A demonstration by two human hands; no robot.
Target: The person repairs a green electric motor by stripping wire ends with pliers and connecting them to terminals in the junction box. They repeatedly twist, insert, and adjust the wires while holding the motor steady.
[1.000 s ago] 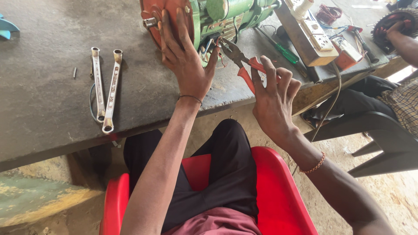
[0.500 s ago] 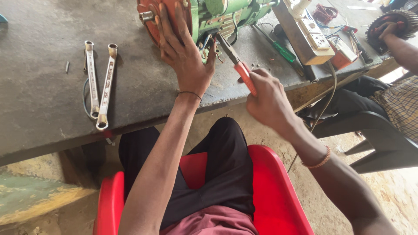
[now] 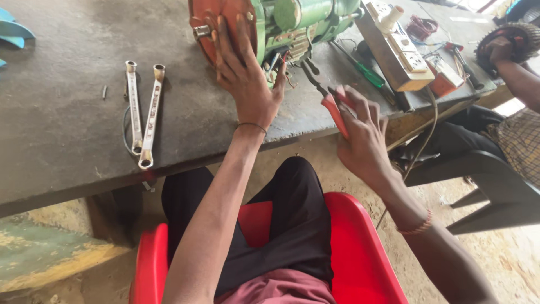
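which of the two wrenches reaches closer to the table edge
The right wrench, tilted; its lower ring end sits nearer the table edge than the left wrench.

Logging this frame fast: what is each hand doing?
Left hand: open, flat on the motor.
Right hand: closed on the pliers.
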